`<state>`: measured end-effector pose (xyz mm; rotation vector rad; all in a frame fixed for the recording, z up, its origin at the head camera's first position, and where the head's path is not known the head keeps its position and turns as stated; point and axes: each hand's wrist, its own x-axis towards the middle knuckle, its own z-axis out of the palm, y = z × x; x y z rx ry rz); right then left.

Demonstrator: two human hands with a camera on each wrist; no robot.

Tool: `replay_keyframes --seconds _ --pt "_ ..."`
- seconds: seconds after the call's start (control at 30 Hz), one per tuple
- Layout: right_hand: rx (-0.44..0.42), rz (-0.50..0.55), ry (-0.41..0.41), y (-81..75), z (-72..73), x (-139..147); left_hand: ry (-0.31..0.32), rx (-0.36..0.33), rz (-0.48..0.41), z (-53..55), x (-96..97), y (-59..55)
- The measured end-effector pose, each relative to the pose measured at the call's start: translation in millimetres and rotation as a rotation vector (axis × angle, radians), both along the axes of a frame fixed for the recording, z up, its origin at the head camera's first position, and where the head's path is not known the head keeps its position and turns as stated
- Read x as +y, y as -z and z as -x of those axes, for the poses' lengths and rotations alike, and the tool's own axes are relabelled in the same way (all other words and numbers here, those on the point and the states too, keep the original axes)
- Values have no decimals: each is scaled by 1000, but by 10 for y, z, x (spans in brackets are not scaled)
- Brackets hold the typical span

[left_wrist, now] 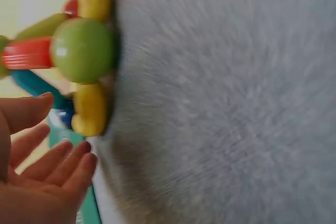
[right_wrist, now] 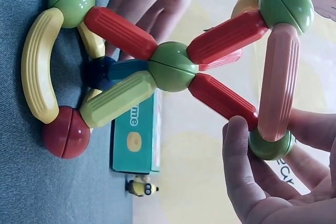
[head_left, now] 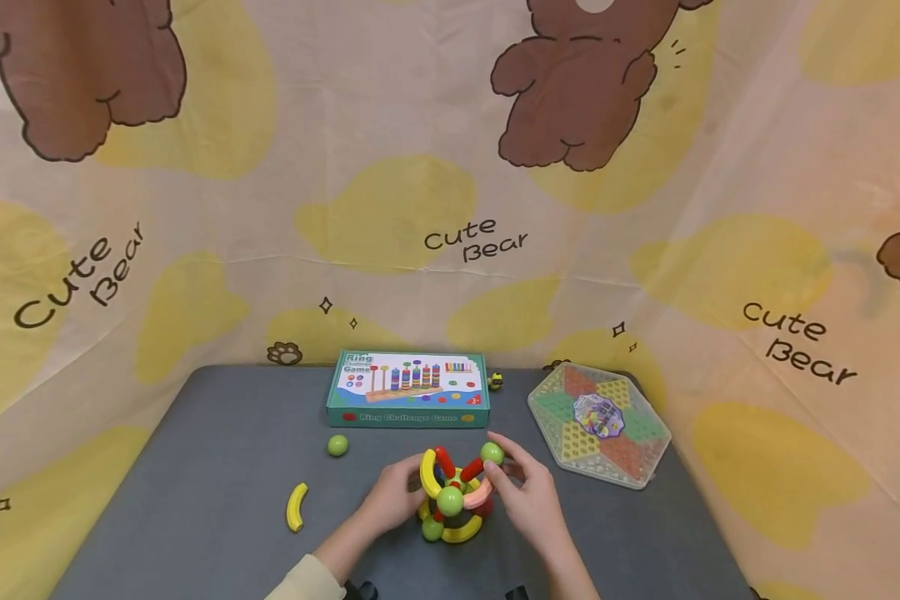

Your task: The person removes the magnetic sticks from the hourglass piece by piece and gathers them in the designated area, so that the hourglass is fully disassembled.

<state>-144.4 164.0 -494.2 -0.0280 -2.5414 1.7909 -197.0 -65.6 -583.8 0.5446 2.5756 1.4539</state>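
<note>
Just in front of the game box stands the ball-and-rod model; the right hand pinches its green ball, the left hand loosely spread beside it. I'd steady its base before pressing.

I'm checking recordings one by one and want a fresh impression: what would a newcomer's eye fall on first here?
Probably the colourful ball-and-rod structure on the grey table, between the left grip and the right grip, which pinches an upper green ball. Next comes the backdrop behind, with its large brown bears. The Ring Challenge Game box, near the table's far edge, may come third.
</note>
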Motion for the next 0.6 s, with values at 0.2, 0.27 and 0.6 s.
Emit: replay_keyframes --seconds 0.2,0.27,0.6 --pt "2 0 -2 -11 -3 -1 -33 -126 -243 -189 -141 -222" --pt "2 -6 1 -19 -5 5 -3 -157 -356 -255 -179 -305" --pt "-9 -28 6 -20 -21 10 135 -189 -469 -424 -176 -557"
